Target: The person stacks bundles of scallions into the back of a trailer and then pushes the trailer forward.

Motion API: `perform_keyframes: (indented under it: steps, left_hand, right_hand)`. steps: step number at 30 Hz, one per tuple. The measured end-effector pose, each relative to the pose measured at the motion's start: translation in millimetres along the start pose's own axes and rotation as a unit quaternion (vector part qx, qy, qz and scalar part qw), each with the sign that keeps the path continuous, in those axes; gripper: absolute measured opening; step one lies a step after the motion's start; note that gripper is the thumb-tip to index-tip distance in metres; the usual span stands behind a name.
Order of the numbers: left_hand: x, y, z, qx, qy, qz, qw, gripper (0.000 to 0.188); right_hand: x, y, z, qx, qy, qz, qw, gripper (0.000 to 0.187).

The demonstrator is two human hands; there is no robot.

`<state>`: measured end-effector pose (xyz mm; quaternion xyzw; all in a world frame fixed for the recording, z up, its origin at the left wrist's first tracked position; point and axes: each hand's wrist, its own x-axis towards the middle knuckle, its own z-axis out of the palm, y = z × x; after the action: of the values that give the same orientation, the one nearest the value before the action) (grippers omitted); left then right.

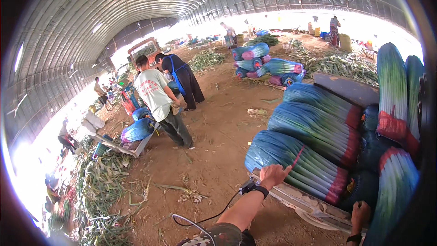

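A large bundle of green onions (296, 164), wrapped in clear blue film with a red band of wrap at its white end, lies nearest me on a loaded cart (300, 202). My left hand (273, 176) is at its near side, fingers curled, the fingertips meeting a thin pink strap (298, 156) that crosses the bundle. Further right, past the red end, my right hand (361, 213) is closed with the fingers bent; what it grips, if anything, is hidden. Dark bundle ends (362, 187) and another onion bundle (396, 191) lie beside it.
More wrapped bundles (318, 130) lie behind on the cart, and one stands upright (391, 91). Two people (154, 86) bend by another cart (136, 150) at left. Loose leaves (102, 191) are heaped on the dirt floor (205, 141). A bundle stack (268, 66) lies beyond.
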<state>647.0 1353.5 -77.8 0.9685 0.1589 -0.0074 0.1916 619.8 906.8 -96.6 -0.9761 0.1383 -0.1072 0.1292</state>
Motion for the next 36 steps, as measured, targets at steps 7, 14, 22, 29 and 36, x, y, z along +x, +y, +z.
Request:
perform_keyframes:
  steps: [7,14,22,29,36]
  left_hand:
    - [-3.4,6.2,-14.6,0.014,-0.061,0.004,0.998,0.074]
    - [-1.4,0.3,-2.6,0.002,-0.026,0.004,1.000,0.066]
    - [4.3,2.0,-0.9,0.049,-0.043,-0.011,0.998,0.072]
    - [3.2,3.1,-8.9,0.067,-0.062,-0.002,0.996,0.075]
    - [4.8,10.5,-4.9,0.080,-0.049,-0.001,0.996,0.072]
  right_hand:
    - [-1.9,-5.5,-3.1,-0.017,-0.011,0.014,1.000,0.033]
    - [4.6,19.7,25.9,0.001,0.033,0.000,0.999,0.033]
    - [-3.6,-4.9,-5.2,0.032,-0.002,-0.008,0.999,0.033]
    - [-7.2,-17.9,-15.9,0.028,0.023,0.010,0.999,0.029]
    - [-6.2,-1.7,-5.8,0.010,0.062,-0.011,0.998,0.025]
